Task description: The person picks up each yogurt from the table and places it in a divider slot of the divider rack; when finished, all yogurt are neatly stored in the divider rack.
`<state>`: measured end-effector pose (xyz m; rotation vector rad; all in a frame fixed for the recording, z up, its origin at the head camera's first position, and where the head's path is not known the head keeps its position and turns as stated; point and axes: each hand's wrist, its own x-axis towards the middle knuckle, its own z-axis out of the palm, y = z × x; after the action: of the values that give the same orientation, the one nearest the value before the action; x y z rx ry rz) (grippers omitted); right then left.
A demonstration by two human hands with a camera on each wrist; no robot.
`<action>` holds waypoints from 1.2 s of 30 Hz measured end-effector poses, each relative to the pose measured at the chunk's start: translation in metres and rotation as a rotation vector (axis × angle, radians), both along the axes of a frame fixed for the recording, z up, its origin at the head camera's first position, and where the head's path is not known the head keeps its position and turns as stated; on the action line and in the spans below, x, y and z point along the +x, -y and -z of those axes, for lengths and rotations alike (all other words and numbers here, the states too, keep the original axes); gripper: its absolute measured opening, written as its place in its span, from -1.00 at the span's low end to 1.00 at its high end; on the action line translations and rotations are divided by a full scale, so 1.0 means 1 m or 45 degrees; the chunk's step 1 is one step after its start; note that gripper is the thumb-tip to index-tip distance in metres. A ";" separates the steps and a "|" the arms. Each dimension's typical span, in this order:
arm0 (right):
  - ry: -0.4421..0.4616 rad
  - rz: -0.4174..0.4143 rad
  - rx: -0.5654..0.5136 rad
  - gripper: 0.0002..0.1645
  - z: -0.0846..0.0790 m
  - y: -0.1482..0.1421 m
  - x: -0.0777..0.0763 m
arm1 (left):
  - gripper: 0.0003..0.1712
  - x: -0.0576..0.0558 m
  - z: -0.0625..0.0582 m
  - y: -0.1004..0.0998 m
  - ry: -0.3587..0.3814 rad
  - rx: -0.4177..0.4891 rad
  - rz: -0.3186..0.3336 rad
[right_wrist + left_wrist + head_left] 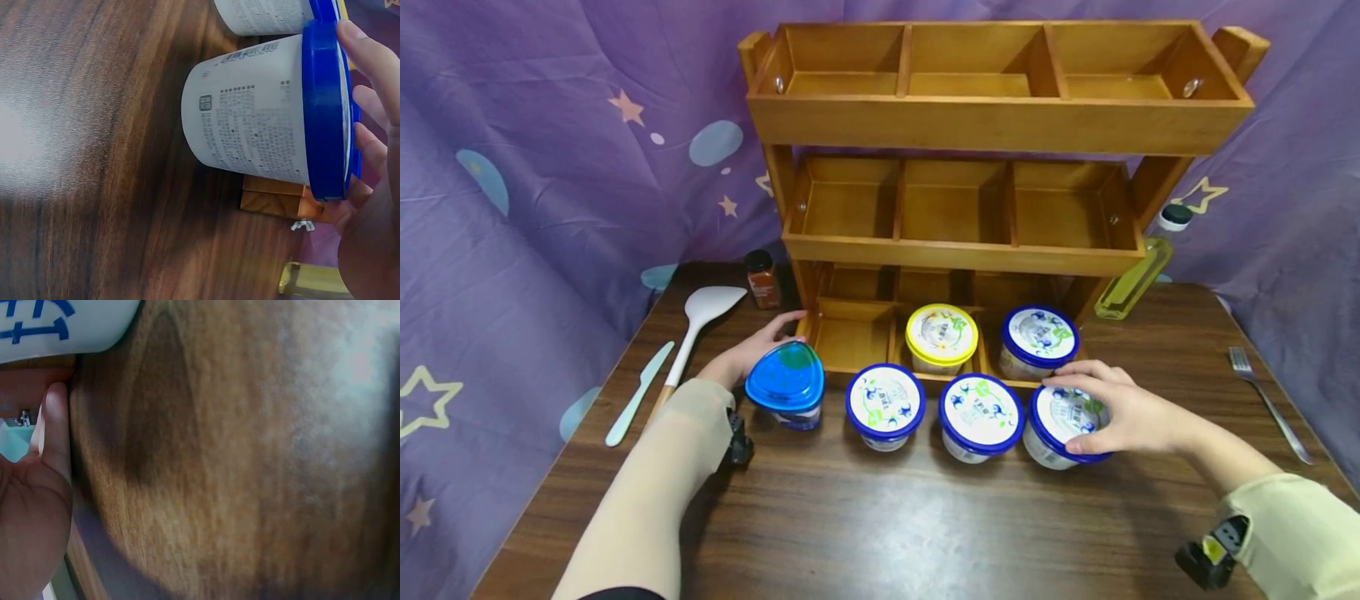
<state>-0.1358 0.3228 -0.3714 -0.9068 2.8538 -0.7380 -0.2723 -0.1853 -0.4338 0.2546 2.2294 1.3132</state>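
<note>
My right hand [1123, 408] spans the blue lid of the rightmost front tub [1062, 417], thumb at the near edge and fingers at the far edge. The right wrist view shows this white tub [250, 119] side-on, with printed text. My left hand [752, 348] reaches behind a container with a blue rounded-triangle lid [786, 379] and touches the left end of the wooden rack [951, 250]. In the left wrist view its thumb [56, 419] lies straight along the wood. Two more blue-lidded tubs, one left [886, 404] and one middle [981, 417], stand before the rack.
The rack's bottom tier holds a yellow-lidded tub [942, 333] and a blue-lidded tub [1040, 337]. A spice jar [763, 279], white turner [703, 308] and pale knife [640, 396] are at left. An oil bottle [1133, 279] and fork [1270, 404] are at right.
</note>
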 end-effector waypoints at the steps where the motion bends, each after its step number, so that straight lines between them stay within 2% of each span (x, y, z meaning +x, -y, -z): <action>1: 0.002 -0.008 0.001 -0.17 0.000 0.000 0.000 | -0.29 0.000 0.000 0.000 0.001 -0.006 -0.002; 9: 0.052 0.004 0.008 -0.27 0.000 0.000 0.002 | -0.30 0.000 0.000 0.000 -0.008 -0.026 -0.008; 18: 0.141 0.005 0.000 -0.09 0.003 -0.003 0.008 | -0.28 -0.001 0.002 0.000 -0.003 -0.028 -0.015; 26: 0.143 -0.032 -0.047 -0.01 0.007 -0.006 0.008 | -0.29 0.000 0.000 0.000 0.008 -0.023 -0.020; 36: 0.117 0.016 -0.015 -0.02 0.004 -0.005 0.010 | -0.28 0.000 0.001 0.000 0.003 -0.011 -0.031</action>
<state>-0.1257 0.3277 -0.3755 -0.8343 2.7810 -0.7778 -0.2728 -0.1854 -0.4351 0.2235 2.2425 1.3160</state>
